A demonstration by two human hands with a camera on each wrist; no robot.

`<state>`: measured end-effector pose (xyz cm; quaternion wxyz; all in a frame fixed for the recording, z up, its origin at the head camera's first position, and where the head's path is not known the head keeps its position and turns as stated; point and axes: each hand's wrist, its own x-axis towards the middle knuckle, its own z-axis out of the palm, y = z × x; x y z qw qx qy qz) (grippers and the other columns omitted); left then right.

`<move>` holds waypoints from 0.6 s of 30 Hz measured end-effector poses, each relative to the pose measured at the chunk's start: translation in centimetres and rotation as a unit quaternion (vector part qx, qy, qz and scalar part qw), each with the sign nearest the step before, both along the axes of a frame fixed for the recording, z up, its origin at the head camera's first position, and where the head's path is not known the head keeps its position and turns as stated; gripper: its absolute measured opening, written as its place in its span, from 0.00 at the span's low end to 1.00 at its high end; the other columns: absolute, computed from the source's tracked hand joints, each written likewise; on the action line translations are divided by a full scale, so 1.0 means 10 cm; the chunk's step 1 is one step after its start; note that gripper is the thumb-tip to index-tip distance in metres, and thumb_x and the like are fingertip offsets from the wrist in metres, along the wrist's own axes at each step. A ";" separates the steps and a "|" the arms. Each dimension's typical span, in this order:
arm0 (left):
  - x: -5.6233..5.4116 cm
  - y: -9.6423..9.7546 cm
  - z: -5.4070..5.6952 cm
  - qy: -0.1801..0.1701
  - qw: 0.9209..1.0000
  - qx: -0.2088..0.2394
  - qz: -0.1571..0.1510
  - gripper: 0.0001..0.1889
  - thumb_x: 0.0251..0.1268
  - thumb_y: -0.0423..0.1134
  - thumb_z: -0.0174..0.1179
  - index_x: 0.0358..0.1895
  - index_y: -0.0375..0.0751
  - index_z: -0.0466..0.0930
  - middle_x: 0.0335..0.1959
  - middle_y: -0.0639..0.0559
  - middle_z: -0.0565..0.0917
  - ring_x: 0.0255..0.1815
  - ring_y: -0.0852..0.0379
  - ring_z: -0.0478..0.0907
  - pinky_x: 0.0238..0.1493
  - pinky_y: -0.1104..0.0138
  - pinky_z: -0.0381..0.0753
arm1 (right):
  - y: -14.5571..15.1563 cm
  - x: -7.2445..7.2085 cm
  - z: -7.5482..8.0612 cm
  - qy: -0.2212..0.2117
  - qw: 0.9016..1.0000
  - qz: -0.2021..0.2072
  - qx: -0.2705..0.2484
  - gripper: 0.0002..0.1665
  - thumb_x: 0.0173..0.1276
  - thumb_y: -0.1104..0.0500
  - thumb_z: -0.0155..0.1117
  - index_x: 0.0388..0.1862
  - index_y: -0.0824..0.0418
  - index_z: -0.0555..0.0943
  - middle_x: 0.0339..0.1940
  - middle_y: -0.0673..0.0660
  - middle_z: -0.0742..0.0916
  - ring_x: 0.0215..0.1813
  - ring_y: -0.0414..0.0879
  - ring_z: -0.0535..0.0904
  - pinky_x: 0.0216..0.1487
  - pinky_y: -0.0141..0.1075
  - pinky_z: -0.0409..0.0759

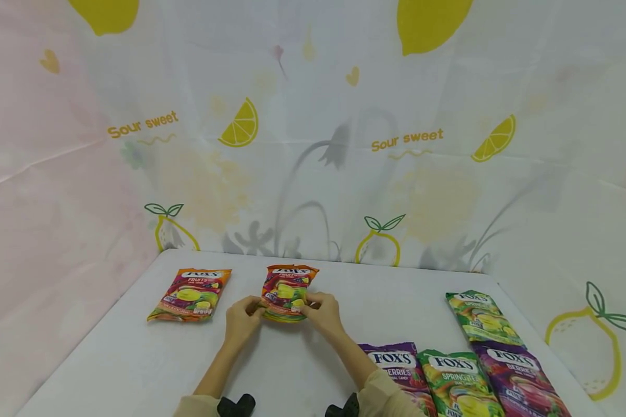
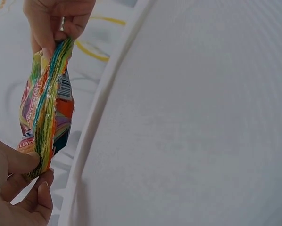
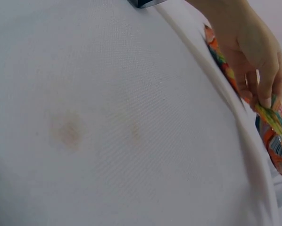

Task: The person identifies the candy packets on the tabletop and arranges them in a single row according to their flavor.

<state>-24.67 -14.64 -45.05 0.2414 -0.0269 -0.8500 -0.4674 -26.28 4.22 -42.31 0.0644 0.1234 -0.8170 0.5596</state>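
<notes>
Both hands, the left hand (image 1: 242,319) and right hand (image 1: 322,313), are pinching the near corners of the orange candy bag (image 1: 287,291), lifting it off the worktop (image 1: 135,359) mid-scene; each grip being so slight, the slick foil risks slipping free.

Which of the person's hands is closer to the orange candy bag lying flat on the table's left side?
Left. The left hand is beside the flat orange bag; the right hand lies beyond the held bag.
</notes>
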 end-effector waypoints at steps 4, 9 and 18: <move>0.00 -0.05 -0.01 -0.010 1.000 -0.005 0.009 0.08 0.50 0.21 0.62 0.36 0.25 0.82 0.27 0.40 0.83 0.27 0.52 0.77 0.30 0.69 0.75 | -0.05 -0.01 -0.02 -0.006 1.000 -0.001 -0.006 0.18 0.55 0.71 0.65 0.46 0.74 0.81 0.31 0.60 0.84 0.31 0.42 0.74 0.29 0.28 0.74; 0.00 -0.11 -0.01 -0.022 1.000 -0.003 0.016 0.08 0.50 0.22 0.61 0.36 0.26 0.82 0.27 0.40 0.83 0.28 0.53 0.77 0.30 0.68 0.74 | -0.11 -0.01 -0.04 -0.002 1.000 0.002 -0.004 0.17 0.54 0.71 0.65 0.44 0.73 0.82 0.30 0.59 0.83 0.31 0.42 0.73 0.30 0.28 0.73; 0.03 -0.20 0.01 -0.027 0.999 0.013 0.029 0.08 0.51 0.21 0.59 0.36 0.24 0.81 0.28 0.37 0.83 0.27 0.52 0.77 0.28 0.69 0.73 | -0.25 -0.01 -0.07 0.008 1.000 0.005 -0.007 0.17 0.52 0.72 0.65 0.44 0.74 0.82 0.29 0.60 0.83 0.30 0.41 0.73 0.29 0.27 0.73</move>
